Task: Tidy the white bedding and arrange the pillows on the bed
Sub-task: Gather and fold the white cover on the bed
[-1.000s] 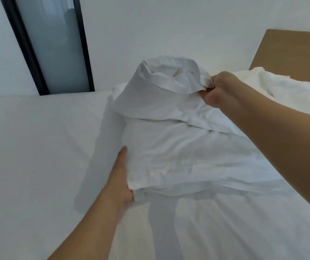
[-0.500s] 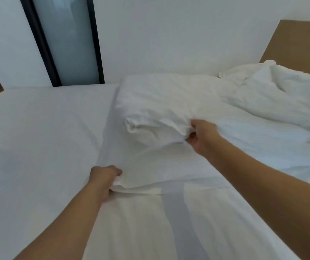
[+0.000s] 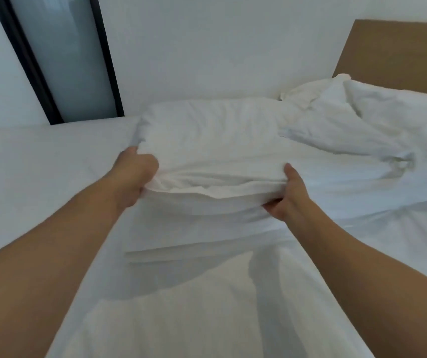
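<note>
A folded stack of white bedding (image 3: pixel 212 140) lies across the middle of the bed (image 3: pixel 39 164). My left hand (image 3: pixel 136 174) grips the stack's upper layers at their left near corner. My right hand (image 3: pixel 288 195) holds the near edge further right, thumb on top and fingers tucked under the fold. The upper layers are raised a little off a flatter folded layer (image 3: pixel 194 244) beneath. A rumpled white pillow (image 3: pixel 357 125) rests at the right by the headboard.
A wooden headboard (image 3: pixel 401 52) stands at the far right. A white wall runs along the far side of the bed, with a dark-framed glass panel (image 3: pixel 65 60) at the left. Smooth white sheet spreads left and toward me.
The raised fold has come down flat onto the stack. My left hand moved up from the low corner to the upper layers, and my right hand shifted to the near edge.
</note>
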`<state>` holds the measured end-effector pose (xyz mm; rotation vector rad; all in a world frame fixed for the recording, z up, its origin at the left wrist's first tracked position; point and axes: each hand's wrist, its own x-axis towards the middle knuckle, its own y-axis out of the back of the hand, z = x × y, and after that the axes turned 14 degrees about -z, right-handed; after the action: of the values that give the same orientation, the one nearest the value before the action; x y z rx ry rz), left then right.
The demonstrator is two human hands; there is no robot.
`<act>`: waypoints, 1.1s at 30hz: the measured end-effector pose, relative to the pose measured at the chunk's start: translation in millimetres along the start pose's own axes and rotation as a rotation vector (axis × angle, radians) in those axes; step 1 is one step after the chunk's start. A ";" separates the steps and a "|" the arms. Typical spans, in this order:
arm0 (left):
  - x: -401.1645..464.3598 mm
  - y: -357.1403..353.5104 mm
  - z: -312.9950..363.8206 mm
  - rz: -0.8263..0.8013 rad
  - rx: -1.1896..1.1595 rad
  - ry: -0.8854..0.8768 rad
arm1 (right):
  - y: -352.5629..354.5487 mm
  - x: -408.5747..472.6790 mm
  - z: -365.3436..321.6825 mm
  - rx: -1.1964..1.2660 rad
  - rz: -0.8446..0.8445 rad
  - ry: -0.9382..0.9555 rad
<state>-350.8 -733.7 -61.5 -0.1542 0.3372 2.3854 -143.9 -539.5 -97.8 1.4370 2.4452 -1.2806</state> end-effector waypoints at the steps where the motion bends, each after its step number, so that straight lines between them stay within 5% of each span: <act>1: -4.4 10.1 -14.1 0.031 0.160 0.056 | 11.6 0.6 -13.6 -0.018 0.033 0.037; 4: -29.0 -0.3 -75.5 0.168 0.970 0.292 | 46.7 3.2 -44.0 -0.137 0.106 0.055; 6: -42.0 -39.2 -94.6 0.207 1.307 -0.001 | 64.7 14.0 -59.6 -0.192 0.138 0.034; 9: -51.6 -106.9 -66.5 0.010 1.416 -0.518 | 75.9 30.7 -82.3 -0.230 0.151 0.047; 12: -19.5 -154.9 -36.0 -0.294 1.488 -0.383 | 80.8 49.4 -87.8 -0.350 0.202 0.143; 15: 17.9 -182.2 -24.1 -0.361 1.590 -0.306 | 127.2 53.3 -66.5 -0.542 0.254 0.189; 17: 17.4 -207.3 -29.7 -0.497 1.781 -0.337 | 152.0 37.3 -62.3 -0.652 0.170 -0.134; 19: 15.4 -231.5 -24.1 -0.780 1.972 -0.241 | 158.8 27.6 -83.1 -1.033 -0.008 -0.589; 20: 24.2 -238.6 -9.8 -0.949 1.944 -0.054 | 155.2 27.6 -100.2 -1.266 -0.081 -0.808; 22: 67.3 -238.1 36.5 -1.195 1.502 0.382 | 122.9 32.0 -135.3 -1.602 -0.251 -1.096; 23: 95.4 -231.5 61.8 -1.196 1.228 0.451 | 103.0 39.5 -152.4 -1.650 -0.346 -1.086; 25: 149.4 -217.6 85.3 -0.865 0.927 0.198 | 58.4 60.7 -178.9 -1.500 -0.472 -0.882; 27: 191.5 -200.4 52.7 -0.249 1.092 -0.186 | 17.6 101.8 -195.6 -1.369 -0.434 -0.501; 28: 191.8 -192.0 21.2 -0.083 1.244 -0.193 | -0.2 127.8 -198.4 -1.364 -0.337 -0.263; 31: 169.6 -175.8 -44.5 -0.256 1.375 0.160 | -27.9 191.4 -181.0 -1.612 -0.127 0.199; 33: 179.4 -169.6 -28.9 -0.380 1.364 0.286 | -35.7 215.0 -167.6 -1.795 -0.238 0.129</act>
<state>-368.9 -506.0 -159.3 0.0837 1.7585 1.3407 -233.7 -283.8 -51.1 0.5746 2.2842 1.0266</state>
